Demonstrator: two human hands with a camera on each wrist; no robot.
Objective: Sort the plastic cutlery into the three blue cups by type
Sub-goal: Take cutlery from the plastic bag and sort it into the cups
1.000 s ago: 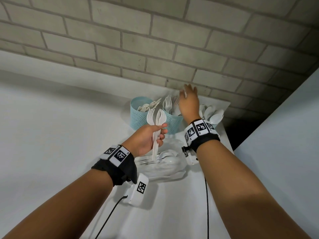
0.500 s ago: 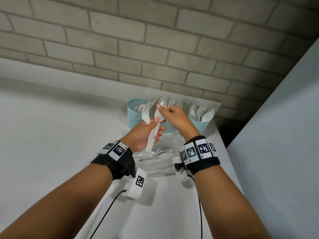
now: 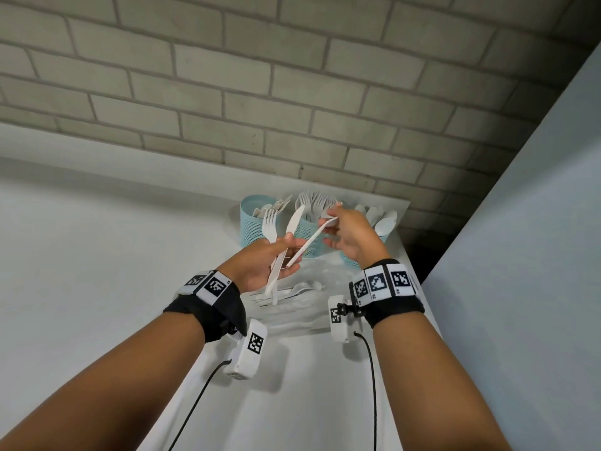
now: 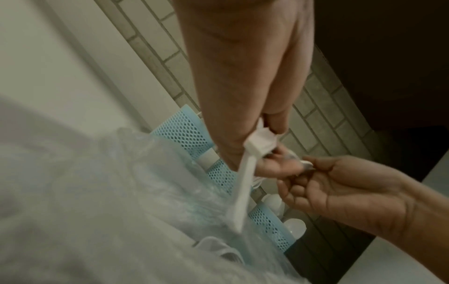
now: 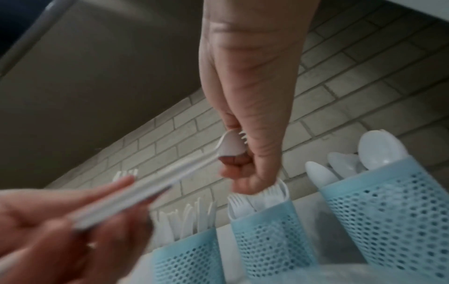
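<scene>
Item: white plastic cutlery, mid-sort, on white counter (image 3: 97,255) against brick wall (image 3: 292,76). L hand (image 3: 260,265) grips a fork (image 3: 270,222) and a knife (image 3: 294,221) by the handles, heads up; R hand (image 3: 349,236) pinches the bowl of a spoon (image 3: 312,240), its handle end slanting down to the L hand's fingers (image 3: 289,240). Three blue mesh cups in a row at the wall: left cup (image 3: 252,222) w/ knives, middle cup (image 3: 310,236) w/ forks, right cup (image 5: 388,207) w/ spoons; unsorted pieces lie in a clear plastic bag (image 3: 292,307) just below the hands.
</scene>
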